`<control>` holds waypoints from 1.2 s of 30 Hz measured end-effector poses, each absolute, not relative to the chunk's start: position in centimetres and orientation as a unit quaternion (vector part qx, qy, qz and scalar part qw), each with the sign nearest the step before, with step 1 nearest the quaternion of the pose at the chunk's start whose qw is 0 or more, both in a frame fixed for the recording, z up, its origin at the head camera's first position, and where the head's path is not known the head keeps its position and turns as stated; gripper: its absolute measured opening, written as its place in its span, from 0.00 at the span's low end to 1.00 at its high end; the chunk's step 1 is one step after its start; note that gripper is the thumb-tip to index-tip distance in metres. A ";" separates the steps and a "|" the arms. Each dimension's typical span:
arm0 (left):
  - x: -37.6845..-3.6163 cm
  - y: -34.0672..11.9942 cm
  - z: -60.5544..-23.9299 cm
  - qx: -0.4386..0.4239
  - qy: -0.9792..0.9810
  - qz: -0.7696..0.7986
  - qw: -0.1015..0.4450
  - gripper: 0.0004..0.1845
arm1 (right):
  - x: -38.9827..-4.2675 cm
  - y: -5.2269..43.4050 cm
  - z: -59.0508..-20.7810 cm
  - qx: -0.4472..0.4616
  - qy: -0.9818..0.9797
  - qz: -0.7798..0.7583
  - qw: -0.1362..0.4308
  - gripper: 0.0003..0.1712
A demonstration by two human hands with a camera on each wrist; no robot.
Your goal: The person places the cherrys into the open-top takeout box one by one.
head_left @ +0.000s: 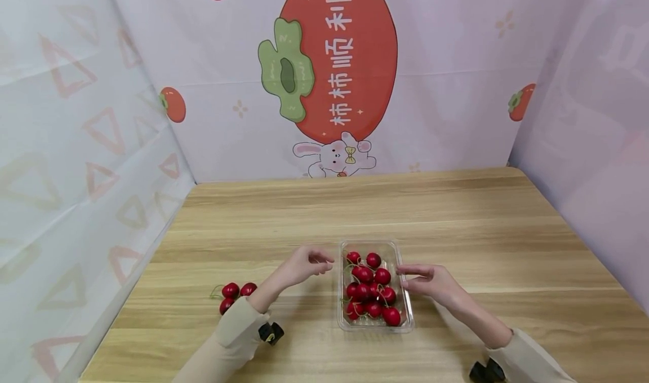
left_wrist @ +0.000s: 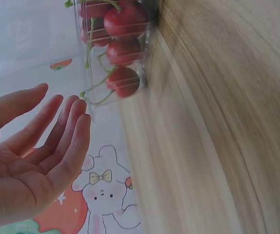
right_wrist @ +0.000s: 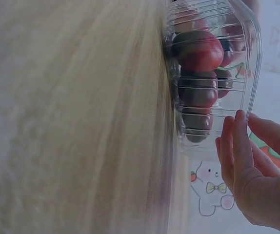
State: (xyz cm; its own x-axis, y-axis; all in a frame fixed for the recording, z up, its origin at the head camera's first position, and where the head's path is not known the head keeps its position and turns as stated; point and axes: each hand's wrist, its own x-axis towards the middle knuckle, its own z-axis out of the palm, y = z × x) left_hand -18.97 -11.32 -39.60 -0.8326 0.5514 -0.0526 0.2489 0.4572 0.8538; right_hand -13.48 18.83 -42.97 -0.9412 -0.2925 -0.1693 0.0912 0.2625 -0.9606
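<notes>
Clear rectangular plastic punnet [head_left: 376, 322], lidless, stands on the pale wooden tabletop [head_left: 456, 225], near the front edge and roughly midway across. Contents: round dark-red radishes with thin green stems [head_left: 370, 286], heaped to the rim; seen through the ribbed wall in the left wrist view [left_wrist: 123, 80] and the right wrist view [right_wrist: 198, 51].

Left hand [head_left: 304, 265]: just beside the punnet's left long wall, not plainly touching it. Fingers [left_wrist: 57, 124] loosely extended, slightly bent, close together with small gaps; palm bare, nothing held.

Right hand [head_left: 431, 281]: at the punnet's right long wall. Fingers [right_wrist: 235, 141] straight and together, tips at the rim; whether they actually touch the plastic cannot be told. Nothing gripped.

Three loose red radishes with green stems [head_left: 234, 294]: on the tabletop left of the left forearm, bunched together, well apart from the punnet.

Both forearms wear beige sleeves [head_left: 238, 329].

Surround: pale fabric backdrop with a large red persimmon print and a white rabbit figure [head_left: 336, 156] behind the table.
</notes>
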 end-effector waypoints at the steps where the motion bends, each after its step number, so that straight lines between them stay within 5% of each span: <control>1: -18.9 -11.6 -39.5 0.240 0.839 0.459 0.163 0.11 | -13.5 18.8 -43.0 -0.063 0.779 -0.603 0.159 0.28; 36: -16.1 -23.9 -38.3 0.155 0.899 0.405 0.065 0.14 | -13.6 18.7 -42.9 -0.059 0.772 -0.611 0.165 0.28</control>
